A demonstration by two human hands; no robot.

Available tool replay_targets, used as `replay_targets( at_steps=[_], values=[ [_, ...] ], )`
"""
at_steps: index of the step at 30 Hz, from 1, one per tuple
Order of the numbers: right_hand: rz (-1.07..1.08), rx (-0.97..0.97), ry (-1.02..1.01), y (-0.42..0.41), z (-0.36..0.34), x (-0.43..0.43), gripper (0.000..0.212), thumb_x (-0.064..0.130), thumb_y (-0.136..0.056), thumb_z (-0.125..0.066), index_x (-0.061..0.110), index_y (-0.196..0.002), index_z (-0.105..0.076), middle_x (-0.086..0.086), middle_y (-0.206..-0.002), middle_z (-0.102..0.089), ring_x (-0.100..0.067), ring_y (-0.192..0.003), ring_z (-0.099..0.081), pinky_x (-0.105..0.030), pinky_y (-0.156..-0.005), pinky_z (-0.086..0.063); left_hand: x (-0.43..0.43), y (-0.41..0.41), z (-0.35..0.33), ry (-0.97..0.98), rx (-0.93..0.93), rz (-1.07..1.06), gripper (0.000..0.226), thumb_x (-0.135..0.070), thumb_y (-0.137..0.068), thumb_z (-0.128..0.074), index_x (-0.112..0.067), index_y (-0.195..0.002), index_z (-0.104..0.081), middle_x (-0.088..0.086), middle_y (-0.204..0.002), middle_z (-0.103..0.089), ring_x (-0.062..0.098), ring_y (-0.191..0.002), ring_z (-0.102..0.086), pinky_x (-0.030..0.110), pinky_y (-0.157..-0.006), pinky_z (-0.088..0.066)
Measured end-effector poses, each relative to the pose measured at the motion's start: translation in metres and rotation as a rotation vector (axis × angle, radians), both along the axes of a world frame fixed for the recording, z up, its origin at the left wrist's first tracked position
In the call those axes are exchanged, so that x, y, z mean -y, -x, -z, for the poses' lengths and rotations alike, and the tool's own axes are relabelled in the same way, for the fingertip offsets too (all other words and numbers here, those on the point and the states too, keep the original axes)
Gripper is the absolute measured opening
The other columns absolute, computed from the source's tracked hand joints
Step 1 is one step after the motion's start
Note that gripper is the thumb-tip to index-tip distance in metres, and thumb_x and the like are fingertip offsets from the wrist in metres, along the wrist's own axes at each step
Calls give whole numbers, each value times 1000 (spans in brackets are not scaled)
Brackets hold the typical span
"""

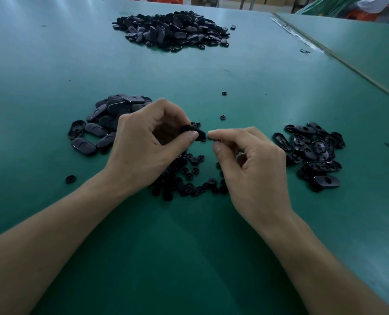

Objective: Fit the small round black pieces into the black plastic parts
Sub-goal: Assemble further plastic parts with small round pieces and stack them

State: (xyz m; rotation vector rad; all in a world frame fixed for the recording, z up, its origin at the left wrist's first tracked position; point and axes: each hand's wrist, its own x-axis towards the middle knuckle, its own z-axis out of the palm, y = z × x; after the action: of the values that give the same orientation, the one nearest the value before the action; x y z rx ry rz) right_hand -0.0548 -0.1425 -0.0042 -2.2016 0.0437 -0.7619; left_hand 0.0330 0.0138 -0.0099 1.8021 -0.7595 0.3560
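My left hand (148, 142) grips a black oval plastic part (194, 131) between thumb and curled fingers, just above the table. My right hand (250, 164) pinches a small round black piece (210, 138) between thumb and forefinger, right beside the held part. Under and between the hands lies a scatter of small round black pieces (189, 178). A pile of black oval parts (105, 123) sits to the left of my left hand. Another pile of black oval parts (314, 153), lying hollow side up, sits to the right.
A large heap of black parts (173, 30) lies at the far middle of the green table (234, 246). Stray round pieces lie at the left (70, 179) and beyond the hands (222, 117). A seam (339, 57) joins a second green table at the right.
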Motion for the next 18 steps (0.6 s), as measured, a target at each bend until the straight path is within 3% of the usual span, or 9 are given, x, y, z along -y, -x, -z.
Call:
replay_targets(
  at_steps=[7,12,18],
  values=[
    [-29,18,-71,0,-1,0,9,12,-90,-71,21,-91,-70,13,-81,-68,-5,-77,-64,-13,-68,-48,1,3,-2,-20,27,25,16,-10,-86,-78,-12,-102,-75,-5,-88,-74,4,-78,-73,24,-75,-60],
    [-23,33,-106,-1,-1,1,12,11,-92,-68,22,-95,-73,12,-83,-69,-4,-76,-64,-10,-68,-45,6,8,0,17,-11,44,19,-10,-88,-73,-17,-107,-73,-5,-89,-75,4,-79,-73,21,-76,-59],
    [-21,25,-191,-2,-2,1,16,11,-89,-71,27,-90,-68,15,-77,-69,-5,-76,-67,-18,-68,-53,11,14,0,91,-111,99,18,-8,-84,-73,-22,-95,-73,-6,-85,-76,6,-75,-73,19,-73,-56]
  ],
)
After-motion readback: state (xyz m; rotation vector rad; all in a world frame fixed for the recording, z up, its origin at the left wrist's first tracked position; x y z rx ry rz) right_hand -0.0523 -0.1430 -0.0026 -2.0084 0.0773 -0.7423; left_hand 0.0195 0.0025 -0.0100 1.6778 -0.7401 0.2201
